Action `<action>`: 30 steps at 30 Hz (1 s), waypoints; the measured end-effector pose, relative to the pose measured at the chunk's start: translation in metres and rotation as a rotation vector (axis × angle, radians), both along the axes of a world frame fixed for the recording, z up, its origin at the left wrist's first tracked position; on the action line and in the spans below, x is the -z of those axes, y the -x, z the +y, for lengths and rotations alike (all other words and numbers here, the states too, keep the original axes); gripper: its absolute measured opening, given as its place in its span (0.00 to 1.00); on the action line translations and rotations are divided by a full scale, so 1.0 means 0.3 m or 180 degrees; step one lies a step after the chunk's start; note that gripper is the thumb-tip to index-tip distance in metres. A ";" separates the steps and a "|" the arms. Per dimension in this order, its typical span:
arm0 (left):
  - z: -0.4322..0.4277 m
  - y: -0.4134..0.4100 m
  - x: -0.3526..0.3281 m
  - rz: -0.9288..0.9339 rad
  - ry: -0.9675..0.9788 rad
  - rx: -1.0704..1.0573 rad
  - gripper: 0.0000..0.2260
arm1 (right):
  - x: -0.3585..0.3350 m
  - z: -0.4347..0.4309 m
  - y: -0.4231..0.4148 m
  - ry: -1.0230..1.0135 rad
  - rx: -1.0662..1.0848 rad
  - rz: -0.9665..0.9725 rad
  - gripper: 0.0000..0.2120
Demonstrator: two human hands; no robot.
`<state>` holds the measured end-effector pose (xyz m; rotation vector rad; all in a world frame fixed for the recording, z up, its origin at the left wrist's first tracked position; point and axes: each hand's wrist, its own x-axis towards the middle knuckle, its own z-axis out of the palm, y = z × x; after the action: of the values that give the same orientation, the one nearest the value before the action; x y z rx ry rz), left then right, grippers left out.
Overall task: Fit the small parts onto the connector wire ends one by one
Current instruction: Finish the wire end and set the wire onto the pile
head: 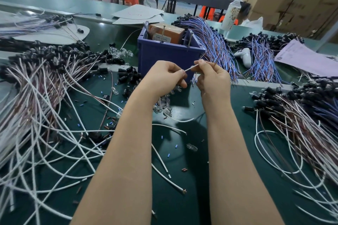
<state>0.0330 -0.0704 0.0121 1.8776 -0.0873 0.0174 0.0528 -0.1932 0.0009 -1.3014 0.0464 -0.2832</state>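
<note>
White wire (190, 68): held above the mat (182, 197), just in front of the bin (164, 55); the short visible span slopes up from the left fingertips to the right fingertips.
Left hand (164, 76): thumb and forefinger pinch the lower end of the span; remaining fingers curled under.
Right hand (212, 78): thumb and forefinger pinch the upper end; remaining fingers curled.
Small part: too small to tell whether one already sits on the wire end inside the right pinch.
Step in hand: judged to be fitting one part onto this wire end.
Method: keep each pinch close to the wire end so that it cannot buckle. Line the part's bore up with the wire axis. Push straight along the wire, not across it. Hold the left pinch firm as the anchor.
Clear parts (164, 107): heaped on the mat directly below the left wrist, near for the next pick.
Black caps (128, 76): scattered left of the bin.
Loose wires (54, 133): spread over the left of the mat, reaching under the left forearm; likely to snag.
Blue bundle (210, 42): draped right of the bin.
Capped bundle (292, 115): lies at the right of the mat.
Obstruction: bin wall close behind the hands limits forward room.
</note>
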 end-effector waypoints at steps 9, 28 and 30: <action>0.066 0.000 -0.010 0.0296 -0.0755 -0.0141 0.10 | 0.005 -0.049 -0.020 -0.0526 0.0332 0.0431 0.12; 0.129 0.110 -0.203 -0.1209 0.0917 -0.1517 0.06 | -0.058 0.048 0.036 0.2007 -0.1548 0.0016 0.10; 0.121 0.110 -0.203 -0.1191 0.0930 -0.1408 0.06 | -0.047 0.069 0.028 0.2635 -0.1062 -0.0064 0.09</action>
<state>0.0000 -0.0341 0.0730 1.5496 0.0730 0.6521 0.0443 -0.1725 0.0149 -2.0930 -0.3360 -0.0150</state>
